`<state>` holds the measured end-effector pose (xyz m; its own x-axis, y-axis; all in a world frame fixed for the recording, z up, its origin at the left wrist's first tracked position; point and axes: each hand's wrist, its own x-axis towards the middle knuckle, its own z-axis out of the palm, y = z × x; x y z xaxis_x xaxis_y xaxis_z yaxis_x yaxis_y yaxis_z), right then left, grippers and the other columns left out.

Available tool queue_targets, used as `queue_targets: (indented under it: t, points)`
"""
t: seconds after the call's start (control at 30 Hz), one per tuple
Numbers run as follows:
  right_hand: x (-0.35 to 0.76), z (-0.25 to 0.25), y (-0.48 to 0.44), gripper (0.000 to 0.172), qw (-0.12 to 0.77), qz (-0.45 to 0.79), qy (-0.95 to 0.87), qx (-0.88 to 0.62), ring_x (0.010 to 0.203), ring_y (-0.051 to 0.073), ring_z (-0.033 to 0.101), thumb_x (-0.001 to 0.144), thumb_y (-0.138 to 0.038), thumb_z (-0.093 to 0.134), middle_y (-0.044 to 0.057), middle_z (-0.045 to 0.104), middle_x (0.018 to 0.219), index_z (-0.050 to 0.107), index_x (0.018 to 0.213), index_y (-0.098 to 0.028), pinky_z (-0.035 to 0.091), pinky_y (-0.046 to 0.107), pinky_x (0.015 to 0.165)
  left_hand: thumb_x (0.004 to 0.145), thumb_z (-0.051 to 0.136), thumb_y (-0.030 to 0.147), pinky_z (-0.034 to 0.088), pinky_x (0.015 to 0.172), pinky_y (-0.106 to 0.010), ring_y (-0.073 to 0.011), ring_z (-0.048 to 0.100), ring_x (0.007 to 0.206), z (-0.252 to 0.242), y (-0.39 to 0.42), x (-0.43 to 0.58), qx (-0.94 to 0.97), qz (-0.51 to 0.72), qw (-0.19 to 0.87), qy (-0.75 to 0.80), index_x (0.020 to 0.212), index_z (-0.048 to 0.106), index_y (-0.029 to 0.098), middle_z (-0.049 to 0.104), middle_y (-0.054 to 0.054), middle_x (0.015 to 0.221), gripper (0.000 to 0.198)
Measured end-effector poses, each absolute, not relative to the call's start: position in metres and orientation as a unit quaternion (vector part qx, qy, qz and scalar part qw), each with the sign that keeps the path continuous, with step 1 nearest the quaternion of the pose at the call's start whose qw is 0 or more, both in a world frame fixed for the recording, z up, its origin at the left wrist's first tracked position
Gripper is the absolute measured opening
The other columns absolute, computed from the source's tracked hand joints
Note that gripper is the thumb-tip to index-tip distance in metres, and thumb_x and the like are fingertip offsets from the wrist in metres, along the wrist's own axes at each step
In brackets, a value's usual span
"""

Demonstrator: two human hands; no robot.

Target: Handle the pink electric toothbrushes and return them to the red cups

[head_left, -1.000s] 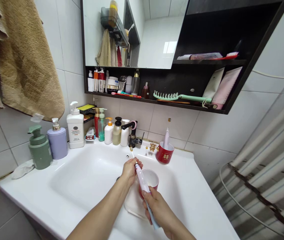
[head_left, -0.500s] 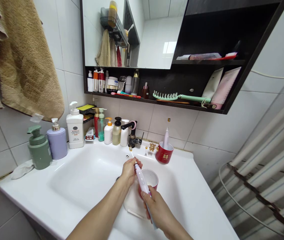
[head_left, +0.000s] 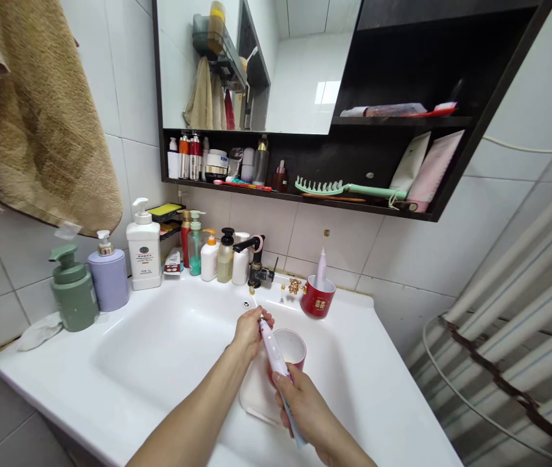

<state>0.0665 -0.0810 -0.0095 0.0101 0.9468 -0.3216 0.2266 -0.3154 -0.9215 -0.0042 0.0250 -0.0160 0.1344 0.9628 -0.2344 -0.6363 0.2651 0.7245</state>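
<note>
My left hand [head_left: 248,334] is closed around a slim white stem, probably a toothbrush [head_left: 253,302], with most of it hidden by my fingers. My right hand [head_left: 305,408] grips a white and pink toothpaste tube [head_left: 272,350] whose upper end meets my left fingers. A flat bluish end of the tube shows below my right hand. Just behind the tube, a red cup [head_left: 290,346] stands on a pale tray [head_left: 256,395] in the white basin [head_left: 85,383].
A black faucet [head_left: 256,266] rises behind the basin, next to a red mug holding an electric toothbrush [head_left: 318,298]. Several pump bottles [head_left: 143,253] line the back left. A mirror cabinet with shelves [head_left: 368,155] hangs above, a brown towel [head_left: 47,123] at left, a striped curtain [head_left: 509,318] at right.
The whole scene has slid slightly left in view. My hands have stayed close together around the tube, with only small shifts.
</note>
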Motion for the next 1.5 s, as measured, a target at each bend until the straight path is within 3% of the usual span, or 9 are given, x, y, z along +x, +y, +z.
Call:
queue_targets:
  t: [0.43, 0.67, 0.83, 0.93, 1.1, 1.27, 1.5]
  points:
    - [0.071, -0.017, -0.086, 0.024, 0.355, 0.507, -0.501, -0.605, 0.029, 0.003, 0.032, 0.071, -0.037, 0.032, -0.008, 0.037, 0.049, 0.037, 0.082, -0.017, 0.025, 0.016, 0.030, 0.069, 0.043, 0.017, 0.039, 0.048, -0.020, -0.0070, 0.048, 0.041, -0.022, 0.043, -0.009, 0.262, 0.528, 0.710, 0.385, 0.061, 0.043, 0.013, 0.049, 0.001, 0.047, 0.009]
    - [0.073, -0.017, -0.082, 0.033, 0.401, 0.493, -0.504, -0.585, 0.029, 0.003, 0.031, 0.070, -0.041, 0.034, -0.007, 0.037, 0.049, 0.037, 0.090, -0.014, 0.026, 0.016, 0.031, 0.062, 0.050, 0.015, 0.035, 0.043, -0.023, -0.0118, 0.047, 0.036, -0.023, 0.084, 0.020, 0.412, 0.420, 0.600, 0.542, 0.050, 0.040, 0.016, 0.046, 0.001, 0.036, 0.015]
    - [0.075, -0.021, -0.080, 0.036, 0.388, 0.475, -0.520, -0.594, 0.031, 0.004, 0.033, 0.069, -0.040, 0.036, -0.006, 0.038, 0.050, 0.038, 0.096, -0.015, 0.028, 0.017, 0.032, 0.053, 0.052, 0.004, 0.037, 0.053, -0.026, -0.0196, 0.054, 0.052, -0.026, 0.124, 0.033, 0.465, 0.396, 0.513, 0.603, 0.033, 0.035, 0.018, 0.036, 0.001, 0.026, 0.030]
    - [0.076, -0.024, -0.079, 0.040, 0.411, 0.442, -0.534, -0.591, 0.043, 0.007, 0.042, 0.067, -0.038, 0.041, -0.003, 0.043, 0.055, 0.041, 0.098, -0.013, 0.036, 0.019, 0.044, 0.049, 0.052, 0.001, 0.037, 0.059, -0.029, -0.0233, 0.055, 0.063, -0.027, 0.139, 0.041, 0.498, 0.390, 0.460, 0.623, 0.030, 0.031, 0.019, 0.040, -0.002, 0.029, 0.033]
    - [0.078, -0.032, -0.075, 0.041, 0.416, 0.433, -0.541, -0.589, 0.048, 0.010, 0.043, 0.066, -0.040, 0.043, -0.001, 0.045, 0.055, 0.044, 0.098, -0.015, 0.038, 0.021, 0.048, 0.047, 0.057, 0.005, 0.034, 0.070, -0.030, -0.0262, 0.047, 0.089, -0.026, 0.143, 0.049, 0.553, 0.413, 0.382, 0.615, 0.035, 0.031, 0.017, 0.054, -0.010, 0.058, 0.031]
    - [0.080, -0.036, -0.076, 0.042, 0.415, 0.407, -0.541, -0.607, 0.052, 0.012, 0.045, 0.066, -0.041, 0.043, 0.001, 0.046, 0.056, 0.043, 0.100, -0.016, 0.038, 0.023, 0.052, 0.050, 0.058, 0.013, 0.028, 0.079, -0.032, -0.0249, 0.043, 0.095, -0.031, 0.128, 0.055, 0.622, 0.437, 0.331, 0.560, 0.048, 0.042, 0.016, 0.053, -0.009, 0.078, 0.016]
    - [0.080, -0.029, -0.077, 0.037, 0.439, 0.381, -0.537, -0.611, 0.052, 0.010, 0.043, 0.066, -0.038, 0.043, 0.000, 0.044, 0.059, 0.047, 0.094, -0.014, 0.037, 0.022, 0.050, 0.051, 0.046, -0.006, 0.025, 0.080, -0.032, -0.0242, 0.040, 0.097, -0.025, 0.121, 0.067, 0.574, 0.451, 0.434, 0.527, 0.038, 0.033, 0.016, 0.048, -0.006, 0.056, 0.029]
